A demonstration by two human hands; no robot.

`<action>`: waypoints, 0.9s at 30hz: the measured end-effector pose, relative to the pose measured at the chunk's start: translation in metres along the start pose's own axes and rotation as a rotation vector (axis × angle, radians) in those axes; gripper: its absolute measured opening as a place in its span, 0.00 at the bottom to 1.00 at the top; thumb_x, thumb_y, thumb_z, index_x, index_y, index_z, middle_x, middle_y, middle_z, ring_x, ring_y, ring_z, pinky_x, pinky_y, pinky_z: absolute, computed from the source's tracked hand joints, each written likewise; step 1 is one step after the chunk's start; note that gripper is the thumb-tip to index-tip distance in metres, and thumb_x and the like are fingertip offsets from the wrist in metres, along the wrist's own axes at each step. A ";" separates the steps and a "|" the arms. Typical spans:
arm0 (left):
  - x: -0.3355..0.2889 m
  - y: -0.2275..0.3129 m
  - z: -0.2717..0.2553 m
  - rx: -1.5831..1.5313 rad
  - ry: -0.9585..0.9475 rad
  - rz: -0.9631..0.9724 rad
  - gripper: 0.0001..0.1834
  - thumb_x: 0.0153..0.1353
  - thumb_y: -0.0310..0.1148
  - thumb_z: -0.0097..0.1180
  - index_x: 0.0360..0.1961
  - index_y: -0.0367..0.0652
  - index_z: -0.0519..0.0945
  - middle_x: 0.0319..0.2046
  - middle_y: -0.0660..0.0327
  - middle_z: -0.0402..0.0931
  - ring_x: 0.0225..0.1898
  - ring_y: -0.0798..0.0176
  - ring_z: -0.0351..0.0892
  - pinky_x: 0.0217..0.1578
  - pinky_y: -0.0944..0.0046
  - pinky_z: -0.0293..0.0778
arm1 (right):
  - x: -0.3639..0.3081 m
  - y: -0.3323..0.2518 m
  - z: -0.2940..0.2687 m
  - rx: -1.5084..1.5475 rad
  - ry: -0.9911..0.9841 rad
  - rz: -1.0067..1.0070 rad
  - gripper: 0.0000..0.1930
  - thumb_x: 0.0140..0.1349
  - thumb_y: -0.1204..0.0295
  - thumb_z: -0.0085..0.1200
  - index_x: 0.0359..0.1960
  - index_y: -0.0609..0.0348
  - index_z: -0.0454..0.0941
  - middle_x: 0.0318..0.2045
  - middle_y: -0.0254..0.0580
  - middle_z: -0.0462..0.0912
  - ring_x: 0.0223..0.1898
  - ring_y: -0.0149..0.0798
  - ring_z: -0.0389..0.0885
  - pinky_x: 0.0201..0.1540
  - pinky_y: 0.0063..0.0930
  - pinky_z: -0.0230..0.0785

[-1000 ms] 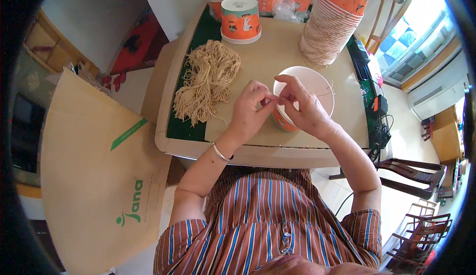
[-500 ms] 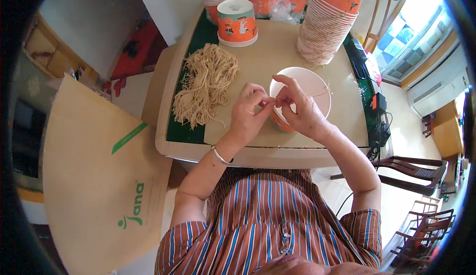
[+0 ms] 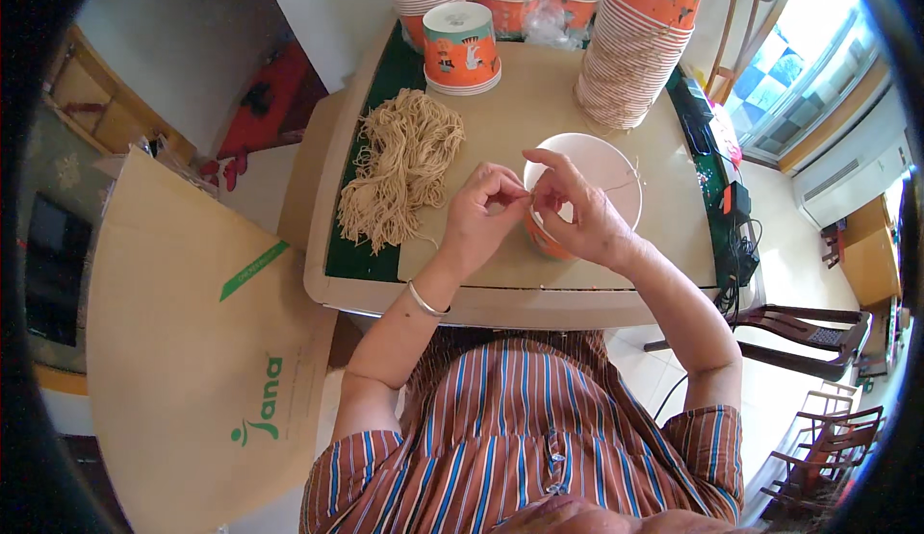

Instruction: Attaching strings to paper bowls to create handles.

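My left hand (image 3: 483,218) and my right hand (image 3: 585,218) meet fingertip to fingertip over the near left rim of a white-lined paper bucket (image 3: 599,164) with an orange outside. Both hands pinch with thumb and forefinger around what looks like a thin string, mostly hidden by the fingers. A fine strand shows over the bucket's mouth to the right of my right hand and reaches its right rim. To the left lies a loose heap of beige strings (image 3: 399,168), apart from both hands.
An upside-down orange and green bucket (image 3: 462,58) stands behind the heap. A tall nested bucket stack (image 3: 640,53) rises at the back right, with more stacks along the back. Black cables (image 3: 739,255) hang at the table's right edge; a large cardboard sheet (image 3: 183,342) leans at left.
My hands keep almost the same place, with fingertips still together. The left thumb and forefinger have shifted slightly. The whole view has moved a few pixels.
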State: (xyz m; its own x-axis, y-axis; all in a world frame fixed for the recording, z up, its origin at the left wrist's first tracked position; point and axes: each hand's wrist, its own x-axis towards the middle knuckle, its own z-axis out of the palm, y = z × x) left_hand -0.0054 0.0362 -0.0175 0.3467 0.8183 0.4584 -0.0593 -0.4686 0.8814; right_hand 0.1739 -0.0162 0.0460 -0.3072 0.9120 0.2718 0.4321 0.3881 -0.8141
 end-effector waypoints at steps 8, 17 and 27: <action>-0.001 0.002 0.003 -0.018 -0.022 -0.023 0.07 0.57 0.14 0.60 0.33 0.36 0.76 0.40 0.61 0.76 0.42 0.71 0.77 0.44 0.71 0.76 | 0.002 -0.001 0.002 -0.011 0.017 0.073 0.32 0.60 0.84 0.50 0.68 0.57 0.60 0.33 0.36 0.75 0.37 0.31 0.78 0.46 0.28 0.74; 0.000 0.005 0.005 0.004 -0.011 -0.057 0.11 0.58 0.14 0.59 0.37 0.39 0.74 0.39 0.62 0.77 0.42 0.71 0.77 0.44 0.71 0.76 | 0.002 0.008 0.005 0.028 0.079 0.015 0.30 0.60 0.82 0.50 0.66 0.57 0.62 0.31 0.41 0.78 0.33 0.37 0.80 0.39 0.32 0.74; 0.002 0.008 0.007 -0.204 0.013 -0.172 0.21 0.59 0.17 0.60 0.52 0.41 0.69 0.36 0.66 0.75 0.38 0.74 0.76 0.43 0.72 0.73 | 0.002 0.002 0.003 0.031 0.037 0.119 0.30 0.62 0.83 0.51 0.67 0.57 0.61 0.33 0.37 0.77 0.37 0.29 0.79 0.45 0.27 0.75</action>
State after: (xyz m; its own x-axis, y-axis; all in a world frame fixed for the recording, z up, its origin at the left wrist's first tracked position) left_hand 0.0012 0.0321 -0.0104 0.3558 0.8849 0.3006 -0.1883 -0.2471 0.9505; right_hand 0.1714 -0.0138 0.0438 -0.2233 0.9559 0.1907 0.4372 0.2731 -0.8569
